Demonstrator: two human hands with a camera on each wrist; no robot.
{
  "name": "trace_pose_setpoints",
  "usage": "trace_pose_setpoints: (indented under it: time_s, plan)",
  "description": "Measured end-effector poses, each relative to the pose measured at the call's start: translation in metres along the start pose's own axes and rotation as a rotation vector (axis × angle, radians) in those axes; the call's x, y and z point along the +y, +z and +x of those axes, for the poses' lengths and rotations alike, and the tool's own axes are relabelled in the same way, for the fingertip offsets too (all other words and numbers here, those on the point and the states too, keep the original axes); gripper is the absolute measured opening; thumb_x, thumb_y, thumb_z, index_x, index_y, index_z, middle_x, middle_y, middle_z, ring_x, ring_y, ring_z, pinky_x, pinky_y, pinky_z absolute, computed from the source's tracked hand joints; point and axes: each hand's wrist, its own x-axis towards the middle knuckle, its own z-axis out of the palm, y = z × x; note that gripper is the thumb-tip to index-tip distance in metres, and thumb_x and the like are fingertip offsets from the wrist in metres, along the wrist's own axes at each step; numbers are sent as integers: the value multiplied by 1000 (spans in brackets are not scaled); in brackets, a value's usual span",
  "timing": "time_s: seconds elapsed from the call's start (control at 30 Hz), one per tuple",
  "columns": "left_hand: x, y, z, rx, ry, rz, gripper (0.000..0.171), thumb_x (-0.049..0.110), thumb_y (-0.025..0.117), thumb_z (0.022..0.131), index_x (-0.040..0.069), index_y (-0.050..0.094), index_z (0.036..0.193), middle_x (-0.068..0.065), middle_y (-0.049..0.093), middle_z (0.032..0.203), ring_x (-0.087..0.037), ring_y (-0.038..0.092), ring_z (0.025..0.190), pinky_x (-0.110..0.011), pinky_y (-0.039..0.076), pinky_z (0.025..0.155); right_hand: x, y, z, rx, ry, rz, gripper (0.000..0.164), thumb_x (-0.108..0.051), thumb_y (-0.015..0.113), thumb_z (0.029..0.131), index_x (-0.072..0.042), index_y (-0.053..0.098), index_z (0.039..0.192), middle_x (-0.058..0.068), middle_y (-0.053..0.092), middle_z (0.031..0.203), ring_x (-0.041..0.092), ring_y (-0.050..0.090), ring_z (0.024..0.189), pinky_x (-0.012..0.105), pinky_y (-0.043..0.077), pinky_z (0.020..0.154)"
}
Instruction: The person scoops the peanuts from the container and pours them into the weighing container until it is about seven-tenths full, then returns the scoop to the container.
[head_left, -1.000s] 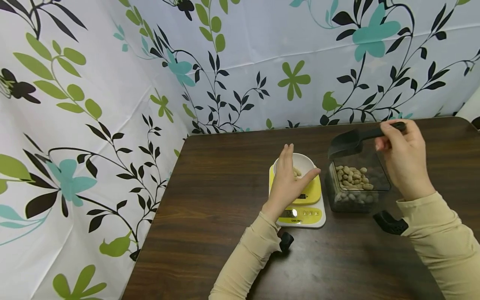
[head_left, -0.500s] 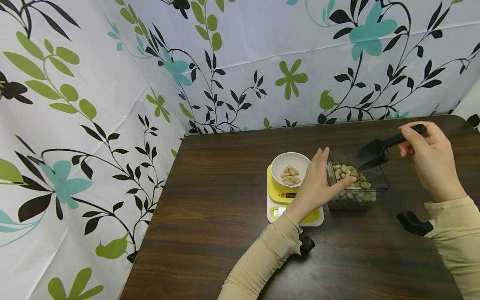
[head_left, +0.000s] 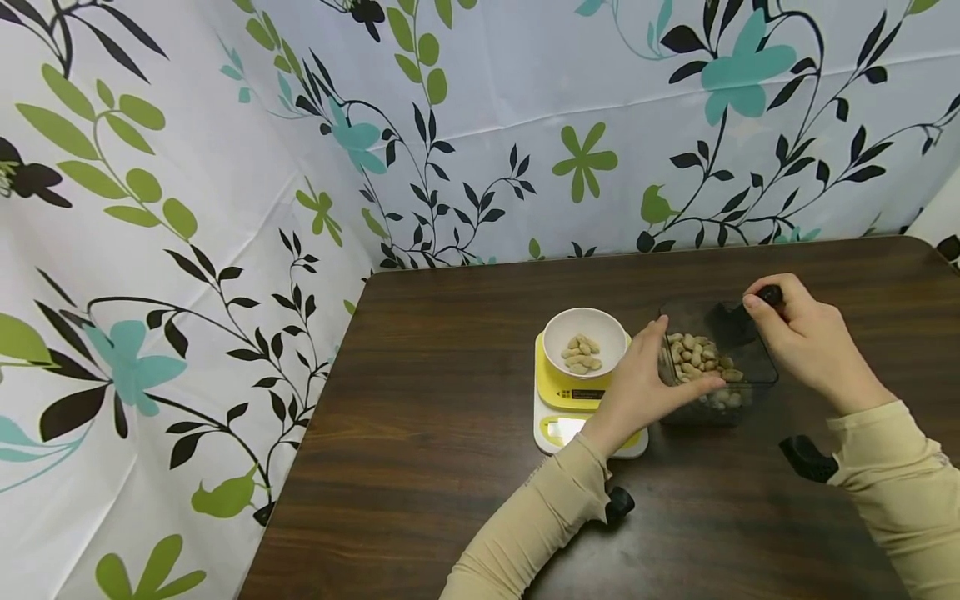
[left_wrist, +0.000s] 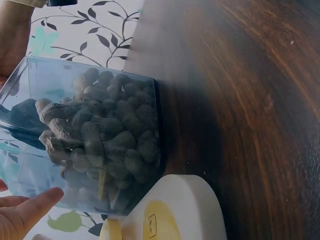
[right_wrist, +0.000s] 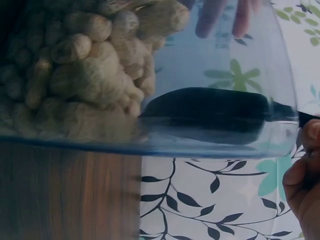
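A clear square container [head_left: 761, 375], partly filled with unshelled peanuts [head_left: 697, 357], stands on the table. My right hand [head_left: 813, 346] pinches the handle of a black scoop [right_wrist: 210, 115], whose blade reaches down inside the container, its tip at the edge of the peanut heap. My left hand [head_left: 637, 387] is spread at the container's left side, fingers extended, thumb along the near rim. Left of the container is a yellow and white kitchen scale [head_left: 553, 390], partly covered by the left forearm. On it sits a white bowl [head_left: 581, 322] with several peanuts [head_left: 581, 354] inside.
The dark wooden table [head_left: 420, 417] extends to the left and toward the front. Behind it and along its left side hangs a white curtain [head_left: 487, 75] with a leaf and flower print. Each wrist wears a black camera mount.
My left hand has moved right from over the bowl to the container, uncovering the bowl. The right hand swung right, then came back left and down, lowering the scoop into the container.
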Motion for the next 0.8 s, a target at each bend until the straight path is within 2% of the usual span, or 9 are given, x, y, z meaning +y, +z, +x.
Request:
trace_pose_setpoints:
  time_s: [0.1,0.17,0.23,0.33,0.43,0.53,0.8]
  plan:
    - [0,-1,0,12,4,6,91,56,64,80,21,19,150,4,30,152,-11,35,137,-29,40,105,1,3,-1,-65,-45,-34,25,-22,43,100,-3,49,116,19,57,89,21,51,66,37,39,56]
    - [0,-3,0,11,5,8,90,57,65,79,20,21,149,3,32,151,-11,36,137,-28,41,105,1,4,-1,-108,-41,-35,27,-22,41,100,-3,49,117,23,59,102,30,54,75,46,42,62]
    - [1,-3,1,9,1,8,90,56,65,79,18,24,149,2,34,150,-11,37,136,-28,41,105,2,5,-1,-148,-21,-19,28,-24,40,101,-4,50,119,23,58,108,32,54,80,48,42,65]
    - [1,-4,1,11,-9,6,89,56,66,78,17,26,148,1,34,150,-11,38,136,-28,41,104,6,6,0,-187,26,17,28,-27,39,101,-9,51,118,15,59,94,20,51,71,36,40,59]
    - [1,-4,1,9,-21,11,89,56,66,78,20,25,148,1,34,150,-12,37,136,-29,41,104,11,6,1,-185,57,71,24,-28,40,101,-13,51,116,3,51,77,12,43,59,27,32,52]
    - [1,-4,1,0,-25,12,89,56,66,79,21,24,148,0,33,151,-13,36,137,-31,41,105,16,7,2,-161,94,123,22,-29,42,100,-14,52,113,-2,45,72,11,41,56,27,30,50]
    - [0,-2,1,-10,-34,-15,89,55,66,79,19,24,149,1,31,152,-13,34,138,-31,40,106,26,10,6,-123,179,194,24,-35,41,100,-16,51,110,-7,46,66,12,41,56,30,29,50]
